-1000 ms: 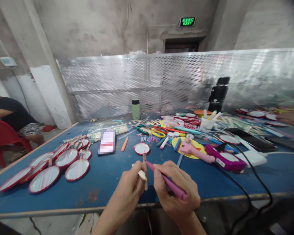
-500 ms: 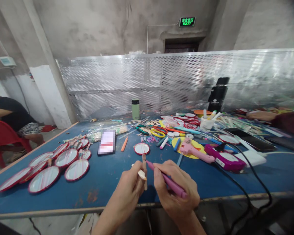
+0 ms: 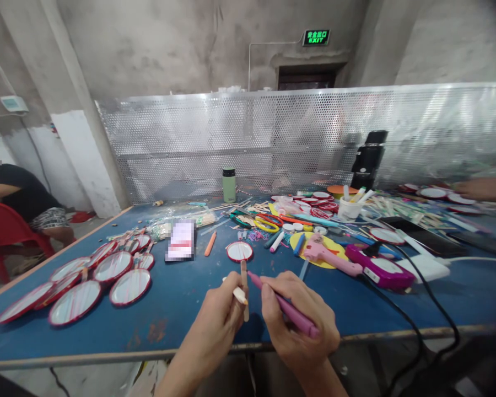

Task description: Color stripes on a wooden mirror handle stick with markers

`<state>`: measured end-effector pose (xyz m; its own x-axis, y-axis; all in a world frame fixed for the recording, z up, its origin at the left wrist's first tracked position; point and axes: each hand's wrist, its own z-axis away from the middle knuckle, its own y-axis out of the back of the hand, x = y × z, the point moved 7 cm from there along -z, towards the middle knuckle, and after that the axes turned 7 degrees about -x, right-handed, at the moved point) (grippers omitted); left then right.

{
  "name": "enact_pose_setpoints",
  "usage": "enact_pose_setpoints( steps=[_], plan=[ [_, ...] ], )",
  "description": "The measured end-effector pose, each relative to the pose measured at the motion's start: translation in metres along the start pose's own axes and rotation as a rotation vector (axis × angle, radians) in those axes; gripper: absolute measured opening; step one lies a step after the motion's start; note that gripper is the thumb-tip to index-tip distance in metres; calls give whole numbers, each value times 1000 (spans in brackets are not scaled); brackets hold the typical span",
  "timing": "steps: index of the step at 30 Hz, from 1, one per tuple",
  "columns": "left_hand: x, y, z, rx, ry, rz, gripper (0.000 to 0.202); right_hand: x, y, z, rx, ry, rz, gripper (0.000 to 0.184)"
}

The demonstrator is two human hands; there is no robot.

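Note:
My left hand (image 3: 222, 309) is closed round the wooden stick handle (image 3: 244, 275) of a small round mirror (image 3: 239, 252) with a red rim. A white, pen-like piece with an orange end (image 3: 240, 294) also pokes out between its fingers. Pinched in my right hand (image 3: 300, 322) is a pinkish-purple marker (image 3: 295, 314), slanted so that its tip is close beside the stick. Whether tip and wood touch, I cannot tell. Behind the mirror, an orange marker (image 3: 210, 243) and a white marker with a pink end (image 3: 276, 241) lie on the blue table (image 3: 182, 298).
Red-rimmed mirrors (image 3: 130, 286) overlap at left. On the right are a pink glue gun (image 3: 328, 255), a purple device (image 3: 378, 267), black cables (image 3: 432, 292) and a phone (image 3: 427, 236). A green bottle (image 3: 228, 186) stands at the back. A co-worker's hand (image 3: 485, 189) reaches in at far right.
My right hand and its marker have shifted very slightly right. My left hand and the mirror stay nearly still. The co-worker's arm at far right has drawn rightward, uncovering more mirrors.

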<state>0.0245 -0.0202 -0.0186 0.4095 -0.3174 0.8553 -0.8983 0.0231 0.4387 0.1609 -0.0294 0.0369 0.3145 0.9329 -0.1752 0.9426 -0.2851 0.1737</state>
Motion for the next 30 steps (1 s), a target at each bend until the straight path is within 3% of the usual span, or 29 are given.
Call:
enact_pose_setpoints(
  steps=[30],
  plan=[
    [2,0,-1,-1,1,14,29,0,-1,-1,-8,-8,-30,16]
  ],
)
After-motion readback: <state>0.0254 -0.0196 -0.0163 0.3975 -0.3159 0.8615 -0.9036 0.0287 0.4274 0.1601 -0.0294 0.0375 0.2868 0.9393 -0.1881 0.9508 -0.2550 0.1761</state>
